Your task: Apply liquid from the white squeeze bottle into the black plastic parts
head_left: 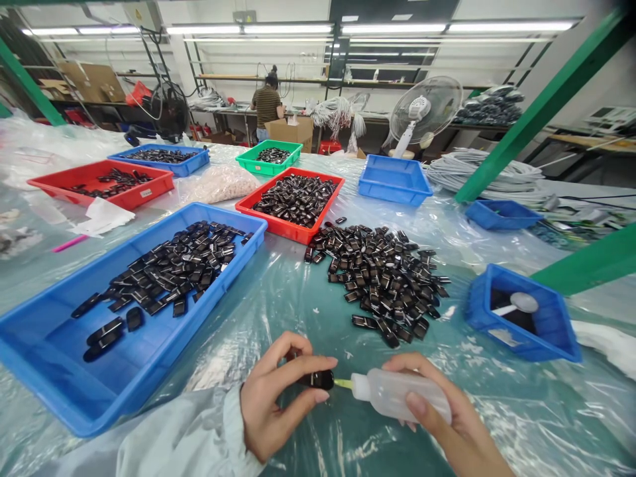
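Left hand [271, 407] pinches a small black part [317, 379]; right hand [442, 414] wraps a squeeze bottle [397, 394], nozzle touching the part.

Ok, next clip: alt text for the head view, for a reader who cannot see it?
The left hand pinches a small black part while the right hand holds a translucent squeeze bottle, its nozzle at the part's end. Behind them, a loose pile of black parts lies on the plastic-covered table, beside a large blue tray holding more.

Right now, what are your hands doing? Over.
Left hand pinching small black part. Right hand holding squeeze bottle, nozzle at part. Nothing between them.
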Motion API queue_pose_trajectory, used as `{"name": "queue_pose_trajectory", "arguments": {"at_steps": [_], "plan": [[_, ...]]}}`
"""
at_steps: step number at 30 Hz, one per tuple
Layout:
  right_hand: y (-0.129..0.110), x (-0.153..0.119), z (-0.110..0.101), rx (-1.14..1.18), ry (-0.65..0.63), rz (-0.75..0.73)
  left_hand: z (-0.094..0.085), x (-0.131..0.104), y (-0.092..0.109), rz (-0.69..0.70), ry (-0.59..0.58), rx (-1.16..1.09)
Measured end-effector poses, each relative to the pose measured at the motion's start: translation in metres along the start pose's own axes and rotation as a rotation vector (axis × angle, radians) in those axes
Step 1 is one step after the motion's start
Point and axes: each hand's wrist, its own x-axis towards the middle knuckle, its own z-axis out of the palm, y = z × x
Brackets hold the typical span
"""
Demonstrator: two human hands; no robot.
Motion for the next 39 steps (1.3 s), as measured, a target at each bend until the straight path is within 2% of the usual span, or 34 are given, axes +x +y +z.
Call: {"name": "queue_pose_trajectory", "arguments": {"at_steps": [5, 8, 14, 21, 24, 26, 28, 31, 34, 36, 39], "plan": [[0.007, 0.008, -0.001, 0.158, 0.05, 0.017, -0.007, 0.003, -0.003, -0.036, 0.147, 0.11], [0.012, 0.012, -0.005, 0.163, 0.035, 0.002, -0.011, 0.006, -0.005, -0.031, 0.184, 0.167], [0.024, 0.02, -0.015, 0.006, 0.025, -0.058, -0.006, 0.006, -0.004, -0.061, 0.208, 0.123], [0.034, 0.034, -0.005, -0.25, 0.09, -0.18, -0.002, 0.004, -0.001, -0.057, 0.147, 0.081], [0.035, 0.03, -0.001, -0.345, 0.202, -0.248, -0.002, 0.003, 0.002, -0.067, 0.137, 0.069], [0.034, 0.022, 0.001, -0.461, 0.345, -0.346, -0.003, 0.002, 0.004, -0.055, 0.13, 0.061], [0.032, 0.013, 0.005, -0.591, 0.397, -0.459, -0.003, 0.002, 0.005, -0.032, 0.127, 0.055], [0.03, 0.005, 0.013, -0.76, 0.256, -0.574, -0.002, 0.002, 0.004, -0.006, 0.13, 0.044], [0.032, 0.009, 0.023, -0.934, 0.118, -0.65, 0.0, 0.001, 0.003, 0.004, 0.121, 0.043], [0.035, 0.014, 0.028, -0.997, 0.096, -0.688, 0.001, 0.0, 0.003, 0.016, 0.106, 0.038], [0.039, 0.02, 0.031, -0.973, 0.105, -0.696, 0.002, -0.002, 0.003, 0.038, 0.087, 0.026]]}}
